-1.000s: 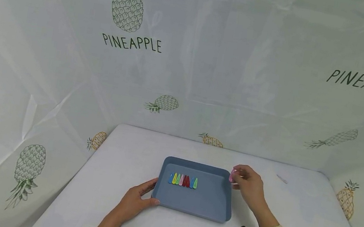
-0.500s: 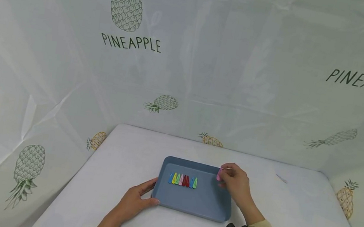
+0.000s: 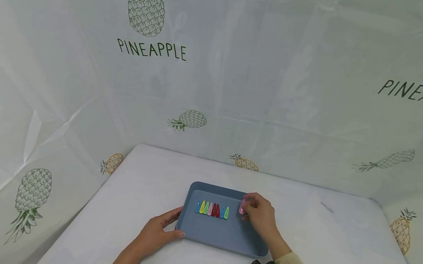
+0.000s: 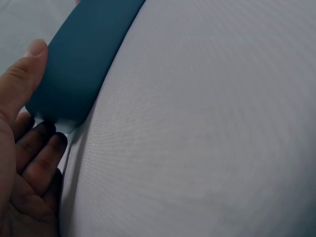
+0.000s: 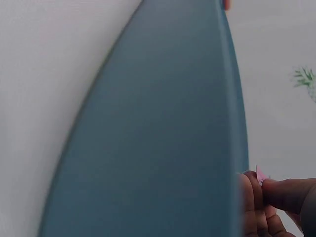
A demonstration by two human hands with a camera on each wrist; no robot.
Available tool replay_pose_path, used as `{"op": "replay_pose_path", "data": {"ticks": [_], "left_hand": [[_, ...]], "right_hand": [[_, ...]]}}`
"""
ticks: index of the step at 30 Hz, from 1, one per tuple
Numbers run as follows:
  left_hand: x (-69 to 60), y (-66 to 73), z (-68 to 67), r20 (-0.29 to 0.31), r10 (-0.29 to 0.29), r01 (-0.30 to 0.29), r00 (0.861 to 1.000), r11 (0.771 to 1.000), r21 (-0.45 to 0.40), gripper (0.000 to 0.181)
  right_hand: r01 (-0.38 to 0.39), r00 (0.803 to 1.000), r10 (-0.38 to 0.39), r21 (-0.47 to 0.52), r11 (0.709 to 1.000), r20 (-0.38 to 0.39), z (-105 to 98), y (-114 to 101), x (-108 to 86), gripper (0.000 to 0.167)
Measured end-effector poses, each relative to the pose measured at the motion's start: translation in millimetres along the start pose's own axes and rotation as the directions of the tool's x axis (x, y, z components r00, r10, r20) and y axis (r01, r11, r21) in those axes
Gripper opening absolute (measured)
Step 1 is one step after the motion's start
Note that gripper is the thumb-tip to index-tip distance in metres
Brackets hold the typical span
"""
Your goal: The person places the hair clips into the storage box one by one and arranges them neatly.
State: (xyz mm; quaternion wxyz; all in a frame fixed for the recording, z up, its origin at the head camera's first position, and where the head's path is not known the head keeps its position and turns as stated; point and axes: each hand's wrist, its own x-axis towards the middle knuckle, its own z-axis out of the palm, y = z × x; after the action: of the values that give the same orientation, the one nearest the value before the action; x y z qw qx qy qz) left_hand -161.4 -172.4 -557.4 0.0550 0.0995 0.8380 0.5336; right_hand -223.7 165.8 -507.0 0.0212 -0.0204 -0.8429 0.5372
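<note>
A blue-grey tray (image 3: pixel 220 238) lies on the white table. Inside it, a row of several snap hair clips (image 3: pixel 212 209) in blue, yellow, green, pink and red stands side by side. My left hand (image 3: pixel 152 235) holds the tray's near left corner, thumb at the front wall and fingers along the left side; the left wrist view shows the fingers bent close against the corner. Over the right part of the tray, my right hand (image 3: pixel 261 215) pinches a pink snap hair clip (image 3: pixel 242 206) between thumb and fingers. In the right wrist view only a bit of that clip shows.
A small thin, pale purplish mark or object (image 3: pixel 327 207) lies on the table (image 3: pixel 326 245) at the right; its kind is unclear. Behind the table hangs a white pineapple-print sheet (image 3: pixel 283 92). The tray has a raised rim all round.
My right hand has moved left with the pink hair clip, from the tray's right rim to over its inside, nearer the row. The left hand and the row have stayed put.
</note>
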Motion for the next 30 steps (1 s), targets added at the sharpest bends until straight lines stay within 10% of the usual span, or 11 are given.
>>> {"op": "replay_pose_path", "data": {"ticks": [30], "left_hand": [[1.7,-1.4,1.1,-0.011,-0.013,0.014,1.0,1.0,0.011,0.085]], "right_hand": [[0.12,0.991,-0.134,-0.362,0.925,-0.015,37.6,14.2,1.9,0.013]]}}
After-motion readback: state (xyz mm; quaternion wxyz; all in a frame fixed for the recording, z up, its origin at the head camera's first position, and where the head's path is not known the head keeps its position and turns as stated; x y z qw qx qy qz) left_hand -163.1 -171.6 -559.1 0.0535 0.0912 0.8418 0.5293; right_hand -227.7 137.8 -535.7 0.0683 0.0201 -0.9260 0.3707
